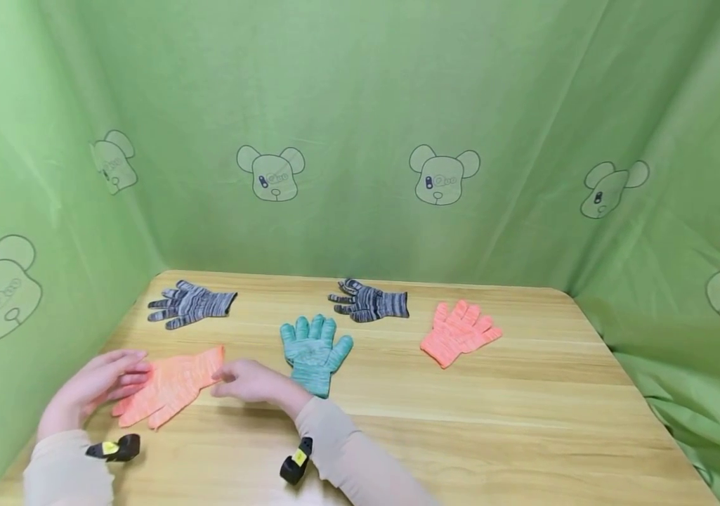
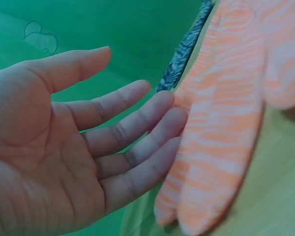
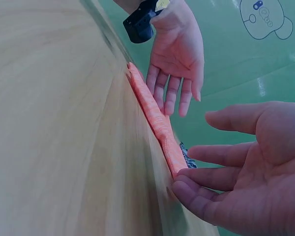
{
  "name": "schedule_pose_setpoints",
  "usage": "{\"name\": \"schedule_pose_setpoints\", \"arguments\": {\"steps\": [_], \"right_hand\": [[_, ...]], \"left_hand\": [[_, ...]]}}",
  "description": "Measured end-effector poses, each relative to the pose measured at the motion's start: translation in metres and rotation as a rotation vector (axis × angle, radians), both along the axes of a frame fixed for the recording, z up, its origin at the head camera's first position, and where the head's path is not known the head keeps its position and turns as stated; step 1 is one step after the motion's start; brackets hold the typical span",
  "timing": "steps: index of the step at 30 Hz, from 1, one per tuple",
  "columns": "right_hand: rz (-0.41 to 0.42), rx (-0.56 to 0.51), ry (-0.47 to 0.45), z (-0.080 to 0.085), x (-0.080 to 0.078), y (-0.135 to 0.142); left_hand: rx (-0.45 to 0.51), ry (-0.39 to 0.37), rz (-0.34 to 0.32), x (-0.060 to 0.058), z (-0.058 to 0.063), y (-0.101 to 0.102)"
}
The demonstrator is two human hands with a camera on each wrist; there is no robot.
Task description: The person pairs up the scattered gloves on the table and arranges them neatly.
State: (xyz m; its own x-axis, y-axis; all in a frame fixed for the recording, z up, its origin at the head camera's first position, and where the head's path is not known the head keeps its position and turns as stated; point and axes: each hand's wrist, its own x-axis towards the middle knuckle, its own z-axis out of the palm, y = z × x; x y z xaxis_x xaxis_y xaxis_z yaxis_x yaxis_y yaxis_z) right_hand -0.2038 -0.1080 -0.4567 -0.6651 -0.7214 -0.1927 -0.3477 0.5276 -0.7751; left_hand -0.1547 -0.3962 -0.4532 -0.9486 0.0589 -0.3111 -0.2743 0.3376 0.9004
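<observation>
An orange knit glove [image 1: 173, 383] lies flat on the wooden table at the front left, its fingers toward the lower left and its cuff toward the upper right. My left hand [image 1: 103, 383] is at its finger end, fingers extended and fingertips right at the glove's edge. In the left wrist view the palm of that hand [image 2: 64, 147] is bare. At the cuff end is my right hand [image 1: 252, 381], fingers slightly bent and thumb apart from them. The right wrist view shows its fingertips [image 3: 187, 189] at the cuff, with nothing between thumb and fingers.
A teal glove [image 1: 312, 351] lies close beyond my right forearm. Two grey striped gloves, one at the back left [image 1: 192, 303] and one at the back middle [image 1: 369, 301], and a pink-orange glove [image 1: 459, 333] lie farther off. Green curtains [image 1: 360, 232] surround the table [image 1: 492, 429].
</observation>
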Motion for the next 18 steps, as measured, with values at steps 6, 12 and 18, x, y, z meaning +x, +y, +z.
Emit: {"name": "schedule_pose_setpoints", "arguments": {"steps": [6, 12, 18], "right_hand": [[0.063, 0.063, 0.077, 0.005, 0.004, 0.01], [0.125, 0.123, 0.098, 0.011, 0.011, 0.02], [0.159, 0.187, 0.147, 0.015, 0.02, 0.025]], "left_hand": [[0.011, 0.053, 0.027, -0.009, -0.002, 0.011], [0.027, 0.074, 0.022, -0.016, -0.002, 0.028], [0.038, 0.107, -0.001, -0.021, -0.002, 0.04]]}}
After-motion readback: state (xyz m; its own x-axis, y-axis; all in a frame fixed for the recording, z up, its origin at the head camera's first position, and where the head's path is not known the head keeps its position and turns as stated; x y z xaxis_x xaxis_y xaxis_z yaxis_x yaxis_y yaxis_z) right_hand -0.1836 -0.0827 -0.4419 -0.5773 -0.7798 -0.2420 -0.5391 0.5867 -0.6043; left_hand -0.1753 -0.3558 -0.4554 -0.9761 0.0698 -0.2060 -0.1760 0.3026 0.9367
